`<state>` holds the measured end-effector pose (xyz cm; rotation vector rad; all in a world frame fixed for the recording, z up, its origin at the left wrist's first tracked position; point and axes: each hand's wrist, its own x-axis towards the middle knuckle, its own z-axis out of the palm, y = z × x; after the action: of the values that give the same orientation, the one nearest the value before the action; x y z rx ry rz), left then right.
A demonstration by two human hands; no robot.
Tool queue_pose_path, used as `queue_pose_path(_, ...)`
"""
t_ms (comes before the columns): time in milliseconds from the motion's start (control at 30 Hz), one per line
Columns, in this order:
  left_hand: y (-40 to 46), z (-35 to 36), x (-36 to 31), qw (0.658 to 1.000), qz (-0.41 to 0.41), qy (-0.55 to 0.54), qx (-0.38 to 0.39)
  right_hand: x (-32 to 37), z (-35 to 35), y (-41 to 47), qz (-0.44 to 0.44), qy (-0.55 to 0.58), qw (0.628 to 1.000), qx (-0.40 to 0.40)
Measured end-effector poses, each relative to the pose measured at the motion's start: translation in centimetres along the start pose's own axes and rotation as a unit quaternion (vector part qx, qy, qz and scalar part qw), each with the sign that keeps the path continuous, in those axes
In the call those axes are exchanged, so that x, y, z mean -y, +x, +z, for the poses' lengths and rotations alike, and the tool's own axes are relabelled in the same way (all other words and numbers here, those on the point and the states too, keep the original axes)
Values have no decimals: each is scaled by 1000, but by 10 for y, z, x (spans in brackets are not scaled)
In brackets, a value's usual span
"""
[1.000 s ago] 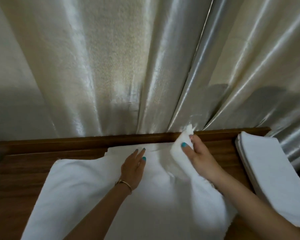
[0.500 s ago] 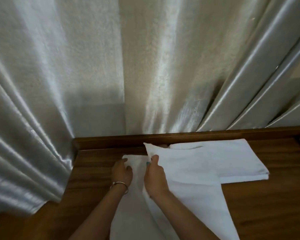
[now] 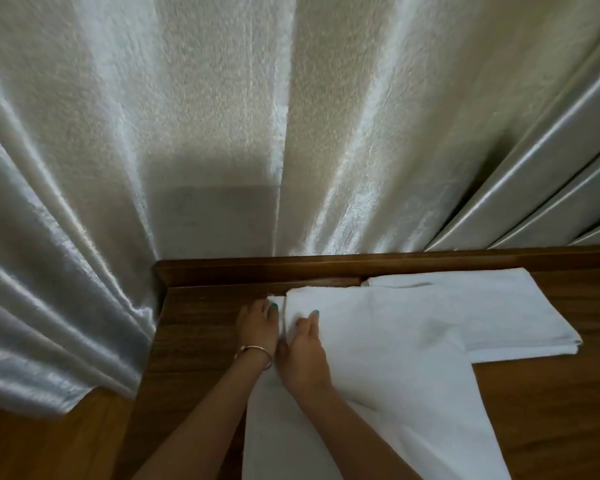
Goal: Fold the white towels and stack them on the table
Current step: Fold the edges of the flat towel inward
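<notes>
On table (image 3: 194, 341) | left hand (image 3: 257, 325), right hand (image 3: 303, 355) flat, pressing white towel (image 3: 395, 341) | no writing legible

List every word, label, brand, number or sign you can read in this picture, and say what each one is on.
None. No readable text shows anywhere: the white towel under both hands, the folded towel behind it, the wooden table, the curtain and the bracelet on the left wrist all carry no visible print, tag or number.
</notes>
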<state>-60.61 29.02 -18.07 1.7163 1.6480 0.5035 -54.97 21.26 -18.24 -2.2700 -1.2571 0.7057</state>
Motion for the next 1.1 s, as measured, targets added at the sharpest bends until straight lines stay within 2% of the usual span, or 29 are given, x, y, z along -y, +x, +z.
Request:
queue_pose_path(133, 5, 5, -7, 994, 1, 110, 6, -2, 4, -20, -16, -44, 999, -9)
queue_pose_path(233, 6, 16, -15, 996, 23, 77, 45, -14, -5, -54, 10, -120, 993, -5)
queue_pose_path(367, 14, 21, -23, 996, -45, 17, 80, -44, -45, -94, 28, -249, 968, 16)
queue_pose_path(433, 20, 20, -25, 994, -43, 33, 100, -57, -70, -109, -12, -274, 962, -18)
queue_pose_path(500, 26, 18, -27, 993, -24, 48, 104, -68, -85, -123, -69, -235, 969, -44)
queue_pose_path(533, 28, 17, -28, 994, -16, 45, 103, -67, -90, -128, -100, -251, 961, -60)
queue_pose_path(667, 36, 11, -31, 995, 15, 44, 89, -52, -79, -142, -119, -286, 951, -14)
queue_pose_path(833, 39, -7, -39, 997, 61, 22, 39, -34, -50, -155, -251, -189, 948, -59)
queue_pose_path(900, 40, -15, -35, 997, 66, 32, 25, -26, -35, -160, -256, -187, 948, -35)
queue_pose_path(1000, 42, -20, -22, 993, 59, 92, 52, -21, -14, -163, -237, -205, 950, 14)
queue_pose_path(1100, 39, -21, -12, 990, 39, 124, 60, -33, -4, -170, -201, -101, 974, 30)
